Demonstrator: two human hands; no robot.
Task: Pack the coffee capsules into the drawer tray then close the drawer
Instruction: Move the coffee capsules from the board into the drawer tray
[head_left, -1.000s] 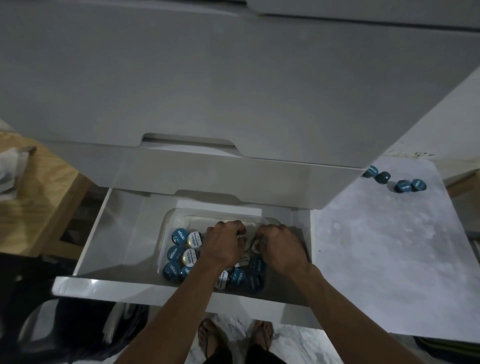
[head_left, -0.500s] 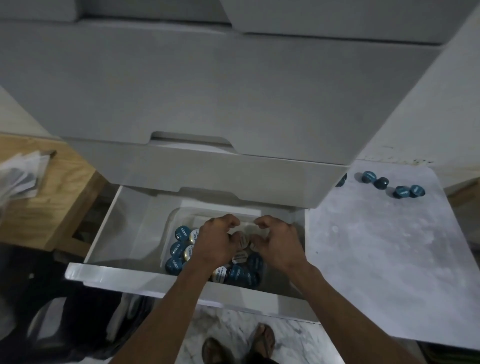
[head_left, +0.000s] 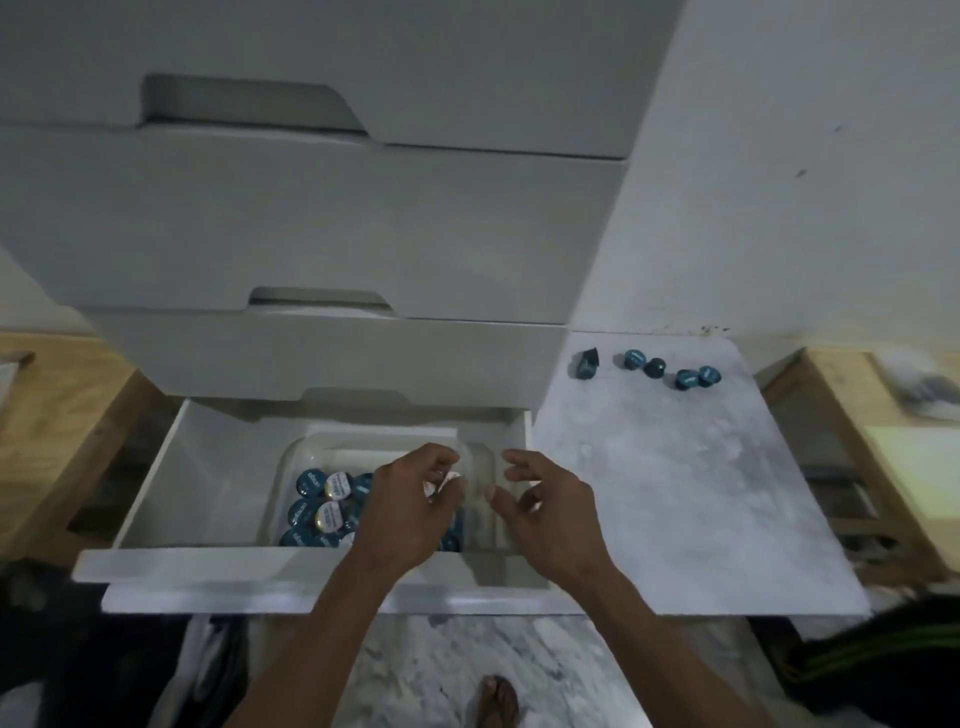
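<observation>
As both hands lifted apart vs 0.5 s ago, left hand (head_left: 410, 512) kept a white-lidded capsule (head_left: 447, 480) pinched; right hand (head_left: 540, 512) half-open, empty. Clear plastic tray (head_left: 296, 457) in white drawer (head_left: 208, 467) part-filled; five teal capsules (head_left: 649, 366) remained far right on marble top (head_left: 675, 493). Packing unfinished.

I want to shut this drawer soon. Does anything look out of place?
Yes: five teal coffee capsules lie loose on the marble counter by the wall, some tipped on their sides, outside the clear tray in the open drawer. Nothing looks spilled or damaged.
</observation>
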